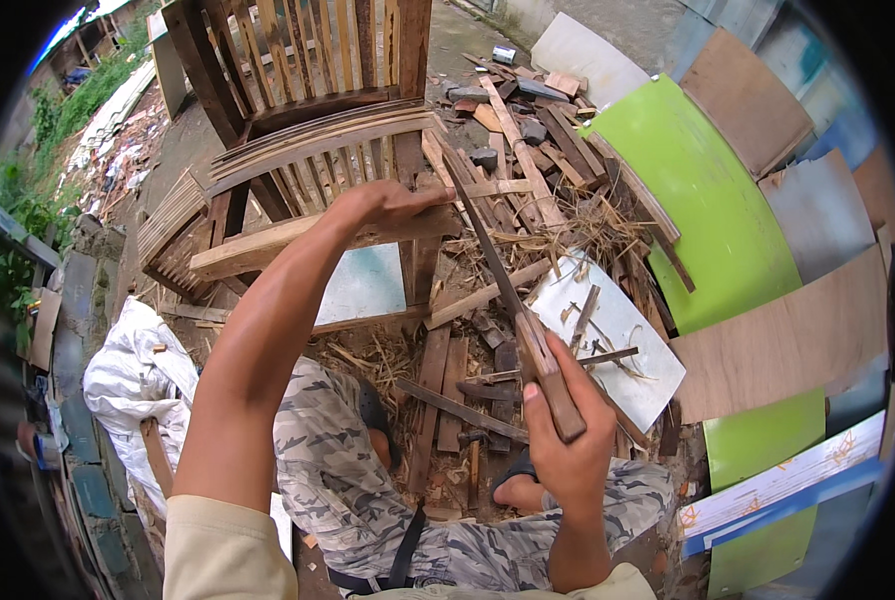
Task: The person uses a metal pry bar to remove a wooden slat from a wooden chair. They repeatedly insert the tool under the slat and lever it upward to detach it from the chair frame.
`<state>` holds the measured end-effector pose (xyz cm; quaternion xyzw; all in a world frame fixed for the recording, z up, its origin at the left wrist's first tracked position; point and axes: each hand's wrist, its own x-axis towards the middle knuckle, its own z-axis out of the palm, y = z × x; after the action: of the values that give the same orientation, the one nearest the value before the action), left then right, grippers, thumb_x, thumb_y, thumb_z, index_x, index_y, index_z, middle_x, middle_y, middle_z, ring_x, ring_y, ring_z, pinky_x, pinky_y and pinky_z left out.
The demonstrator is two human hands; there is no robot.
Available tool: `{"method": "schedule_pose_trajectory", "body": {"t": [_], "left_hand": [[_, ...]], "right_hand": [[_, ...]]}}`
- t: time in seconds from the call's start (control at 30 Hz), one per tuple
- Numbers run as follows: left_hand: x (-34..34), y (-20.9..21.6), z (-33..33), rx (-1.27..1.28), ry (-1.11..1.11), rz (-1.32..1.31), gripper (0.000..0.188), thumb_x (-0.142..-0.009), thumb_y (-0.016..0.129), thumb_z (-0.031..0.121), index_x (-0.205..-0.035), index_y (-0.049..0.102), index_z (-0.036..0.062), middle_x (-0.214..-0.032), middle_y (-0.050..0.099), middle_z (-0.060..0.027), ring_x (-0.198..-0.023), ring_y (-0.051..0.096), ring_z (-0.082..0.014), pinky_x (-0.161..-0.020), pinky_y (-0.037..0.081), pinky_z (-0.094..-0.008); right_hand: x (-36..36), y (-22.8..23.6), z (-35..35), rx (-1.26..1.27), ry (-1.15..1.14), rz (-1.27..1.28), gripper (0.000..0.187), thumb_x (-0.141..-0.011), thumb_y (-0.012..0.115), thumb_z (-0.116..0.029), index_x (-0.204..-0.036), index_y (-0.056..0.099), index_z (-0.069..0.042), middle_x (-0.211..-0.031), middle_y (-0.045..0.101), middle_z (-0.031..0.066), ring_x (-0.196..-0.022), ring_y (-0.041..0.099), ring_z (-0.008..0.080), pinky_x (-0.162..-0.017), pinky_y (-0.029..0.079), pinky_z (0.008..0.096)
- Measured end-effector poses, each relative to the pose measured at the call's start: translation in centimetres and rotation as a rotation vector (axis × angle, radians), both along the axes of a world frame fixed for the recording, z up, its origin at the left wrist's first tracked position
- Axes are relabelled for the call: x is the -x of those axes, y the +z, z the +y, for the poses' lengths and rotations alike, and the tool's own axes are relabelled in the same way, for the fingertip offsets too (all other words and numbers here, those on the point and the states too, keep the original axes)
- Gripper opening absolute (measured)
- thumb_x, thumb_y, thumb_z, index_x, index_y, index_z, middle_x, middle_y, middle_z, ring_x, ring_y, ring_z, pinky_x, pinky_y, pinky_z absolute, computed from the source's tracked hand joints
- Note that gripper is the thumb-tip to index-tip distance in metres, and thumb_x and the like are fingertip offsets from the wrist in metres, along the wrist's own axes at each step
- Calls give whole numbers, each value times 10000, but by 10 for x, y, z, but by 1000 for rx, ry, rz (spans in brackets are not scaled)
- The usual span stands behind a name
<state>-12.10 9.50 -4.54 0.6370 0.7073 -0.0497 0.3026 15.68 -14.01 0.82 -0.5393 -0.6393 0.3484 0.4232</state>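
My right hand [573, 430] is closed round the wooden handle of a machete [495, 255], whose long, narrow, dark blade points up and away from me. The blade's far part passes close beside the fingers of my left hand [400, 203]. That hand is closed on a thin pale wooden strip [503, 188], which sticks out to the right past the blade. Below the left hand, a thick wooden beam [268, 243] lies across in front of a slatted wooden bench [318, 150]. My left forearm hides part of the beam.
A heap of scrap wood [558, 140] and shavings fills the far right. White board [618, 340] lies beside my right hand, with green sheets [703, 200] and plywood [788, 335] further right. Loose planks [433, 400] and a hammer [474, 440] lie between my feet. A white sack [143, 370] is at left.
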Motion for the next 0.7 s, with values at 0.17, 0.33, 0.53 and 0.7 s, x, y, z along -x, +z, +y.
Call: {"method": "schedule_pose_trajectory", "body": {"t": [0.17, 0.33, 0.53, 0.7], "left_hand": [[-3, 1, 1, -4, 4, 4, 1159, -726, 286, 1002, -1265, 684, 56, -1335, 621, -243, -1276, 571, -395, -1047, 449, -499], [8, 0, -2, -39, -21, -12, 1125, -748, 301, 984, -1300, 658, 70, -1342, 608, -254, -1269, 563, -411, -1039, 451, -512], [-9, 5, 9, 3, -52, 13, 1040, -782, 301, 958, -1286, 680, 131, -1329, 633, -207, -1230, 595, -393, -1029, 462, -508], [5, 9, -12, -78, -49, -4, 1234, -727, 263, 1007, -1237, 670, -40, -1282, 633, -279, -1235, 579, -424, -1004, 447, -518]], "right_hand": [[13, -19, 46, -3, 32, -5, 473, -910, 633, -57, -1377, 585, -1, -1111, 721, 174, -956, 667, 150, -849, 521, 285], [-4, 1, -13, -99, 36, -30, 521, -864, 632, 5, -1381, 570, 30, -1134, 720, 234, -923, 723, 178, -798, 545, 287], [15, -16, 57, -79, 40, -38, 495, -884, 610, -65, -1369, 576, 23, -1198, 699, 208, -1023, 661, 157, -923, 500, 308], [4, 0, 6, -51, 49, -6, 522, -859, 608, -69, -1374, 575, 13, -1025, 723, 252, -848, 721, 207, -794, 542, 308]]}}
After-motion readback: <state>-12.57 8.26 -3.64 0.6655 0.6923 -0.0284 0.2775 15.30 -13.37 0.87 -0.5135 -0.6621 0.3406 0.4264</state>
